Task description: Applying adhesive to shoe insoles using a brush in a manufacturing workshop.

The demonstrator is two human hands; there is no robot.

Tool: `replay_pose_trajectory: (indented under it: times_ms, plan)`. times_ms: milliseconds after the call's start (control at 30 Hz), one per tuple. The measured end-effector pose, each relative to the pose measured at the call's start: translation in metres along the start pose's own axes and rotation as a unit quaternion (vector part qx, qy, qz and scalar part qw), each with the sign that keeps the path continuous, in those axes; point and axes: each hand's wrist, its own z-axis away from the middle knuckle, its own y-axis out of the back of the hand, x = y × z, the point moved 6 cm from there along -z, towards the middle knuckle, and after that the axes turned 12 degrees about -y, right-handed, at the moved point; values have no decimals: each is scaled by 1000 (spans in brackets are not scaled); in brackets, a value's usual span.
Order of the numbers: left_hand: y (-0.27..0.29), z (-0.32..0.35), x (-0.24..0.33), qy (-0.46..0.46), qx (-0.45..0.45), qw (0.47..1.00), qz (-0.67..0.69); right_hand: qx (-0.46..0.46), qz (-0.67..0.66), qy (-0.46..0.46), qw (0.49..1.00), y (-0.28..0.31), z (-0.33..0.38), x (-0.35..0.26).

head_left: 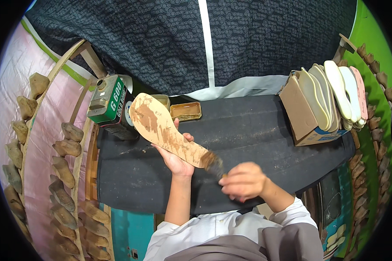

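My left hand (179,163) supports a tan shoe insole (172,132) from below, its thumb and fingers at the two edges. Brown wet-looking smears cover parts of the insole's upper face, mostly at the broad end and along the middle. In my right hand (244,180) is a brush (215,164) with dark, matted bristles, gripped close to its head. The bristles touch the narrow end of the insole. Motion blurs the brush and the right fingers a little, and most of the brush handle is hidden by that hand.
Behind the insole are a green-and-black metal can (111,104) and a shallow tray of amber liquid (186,111). A cardboard box (298,108) full of soles stands right on the black-covered table (248,130). Racks of wooden shoe lasts (65,148) flank both sides.
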Motion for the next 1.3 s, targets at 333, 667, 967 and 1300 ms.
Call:
replay_pose_trajectory:
  times_ms: [333,667,967,1300]
  plan:
    - [0,3,-9,4,-22,1000,-18,-41,-10,39,998,-8,-5,-11]
    - [-1,9,-19,60,-31,997,27,-31,-36,26,999,-3,-3,-7]
    - [-5,21,-25,100,-56,993,40,-28,-20,22,999,4,-5,-8]
    - [-5,28,-28,144,-70,984,85,40,-13,-12,999,19,-6,5]
